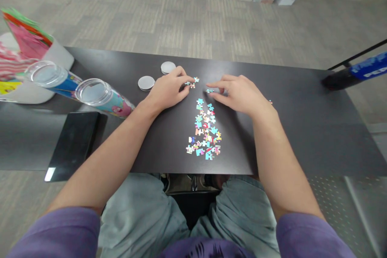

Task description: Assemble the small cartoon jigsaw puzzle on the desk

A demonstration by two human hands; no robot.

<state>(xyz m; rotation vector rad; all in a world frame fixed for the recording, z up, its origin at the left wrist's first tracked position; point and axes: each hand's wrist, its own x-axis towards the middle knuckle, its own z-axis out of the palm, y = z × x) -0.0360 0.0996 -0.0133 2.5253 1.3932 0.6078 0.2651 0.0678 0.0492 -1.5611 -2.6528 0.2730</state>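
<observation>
Several small jigsaw pieces [207,129] lie scattered in a tall heap on the dark table [169,137]. My left hand [171,88] rests beyond the heap's far end, its thumb and index finger at a little cluster of pieces [192,85]. To the right, my right hand [234,92] has thumb and fingers around a light blue piece [209,90], which lies between the fingertips. A single small piece [270,102] sits beyond my right wrist, partly hidden by it.
Two round lids [146,83] [168,67] lie left of my left hand. Two clear-topped canisters [104,97] [53,78], a white bin [57,58] and a black tablet [74,143] stand or lie at left. A blue-labelled black object [356,73] is at far right.
</observation>
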